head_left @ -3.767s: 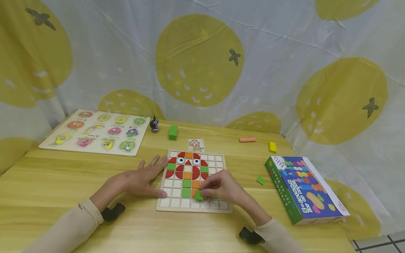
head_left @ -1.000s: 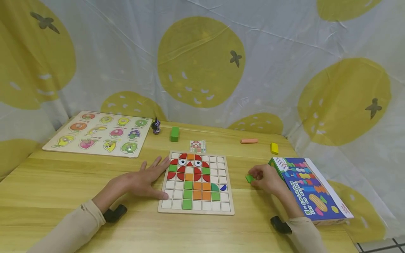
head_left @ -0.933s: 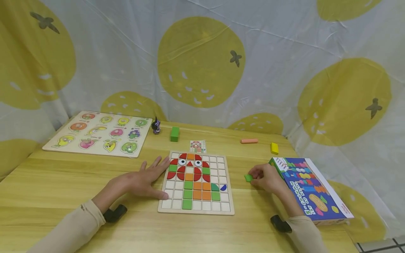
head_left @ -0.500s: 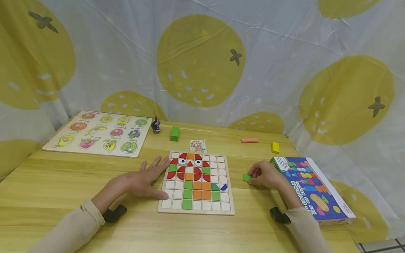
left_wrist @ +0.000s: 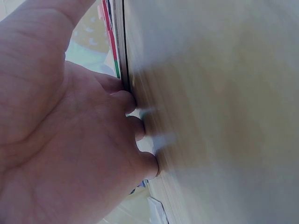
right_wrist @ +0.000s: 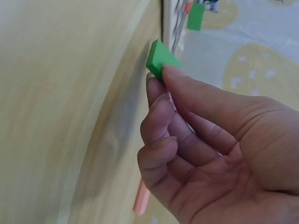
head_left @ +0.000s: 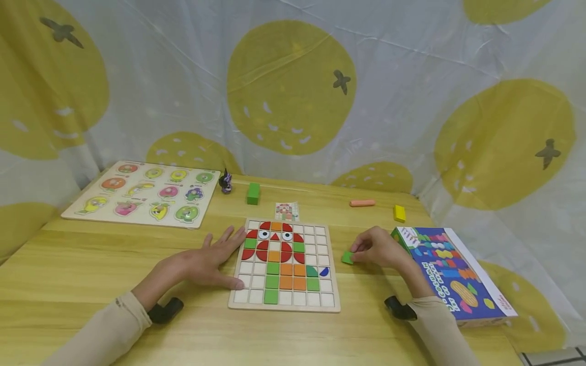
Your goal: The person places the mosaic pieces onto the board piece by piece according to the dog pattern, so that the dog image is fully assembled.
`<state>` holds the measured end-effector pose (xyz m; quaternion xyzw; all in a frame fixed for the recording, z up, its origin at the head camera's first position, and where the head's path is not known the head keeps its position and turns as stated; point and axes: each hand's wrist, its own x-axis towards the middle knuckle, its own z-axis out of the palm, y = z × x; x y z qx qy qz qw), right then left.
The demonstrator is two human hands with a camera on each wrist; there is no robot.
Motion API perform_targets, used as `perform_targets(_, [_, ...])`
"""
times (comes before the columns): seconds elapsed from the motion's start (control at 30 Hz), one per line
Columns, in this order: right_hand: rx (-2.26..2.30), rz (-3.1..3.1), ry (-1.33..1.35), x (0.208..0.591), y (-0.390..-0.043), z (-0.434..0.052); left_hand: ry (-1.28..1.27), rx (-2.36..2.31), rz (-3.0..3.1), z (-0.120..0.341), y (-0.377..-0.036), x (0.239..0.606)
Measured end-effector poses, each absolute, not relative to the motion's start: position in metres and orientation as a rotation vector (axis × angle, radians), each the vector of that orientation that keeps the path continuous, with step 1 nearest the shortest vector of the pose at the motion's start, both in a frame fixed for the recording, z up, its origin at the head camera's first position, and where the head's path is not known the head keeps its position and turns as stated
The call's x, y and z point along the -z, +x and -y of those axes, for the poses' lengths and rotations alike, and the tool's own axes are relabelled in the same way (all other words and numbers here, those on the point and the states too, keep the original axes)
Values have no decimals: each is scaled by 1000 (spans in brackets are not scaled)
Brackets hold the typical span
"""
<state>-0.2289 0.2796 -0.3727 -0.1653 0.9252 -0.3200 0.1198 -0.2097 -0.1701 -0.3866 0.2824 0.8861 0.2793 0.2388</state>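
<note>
A wooden grid board [head_left: 320, 302] lies on the table in front of me, partly filled with red, orange and green tiles that form an owl-like figure. My left hand [head_left: 208, 259] lies flat on the table with straight fingers against the board's left edge [left_wrist: 125, 70]. My right hand [head_left: 375, 248] is just right of the board and pinches a small green square tile [head_left: 347, 257] between thumb and fingers; the right wrist view shows the green tile [right_wrist: 160, 59] held at the fingertips just above the tabletop.
A fruit peg puzzle [head_left: 142, 193] lies at the back left. A small dark figure [head_left: 225, 182], a green block [head_left: 252, 193], a pattern card [head_left: 286, 211], a pink bar [head_left: 362, 203] and a yellow block [head_left: 400, 213] sit behind the board. A colourful box [head_left: 450, 274] lies at the right.
My right hand, which earlier worked over the board's lower rows, picked up the green tile beside the box and has carried it leftward toward the board. The left hand has not moved.
</note>
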Motion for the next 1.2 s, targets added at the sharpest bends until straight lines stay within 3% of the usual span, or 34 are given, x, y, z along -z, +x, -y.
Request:
perform_targets(0.5, [1137,-2326,-791,375,-214,-225,768,-744,-2435,172,-213,387])
perform_targets(1.2, [953,-2366,-788,376,-192,-190,772,-780,-2431,175,-208,386])
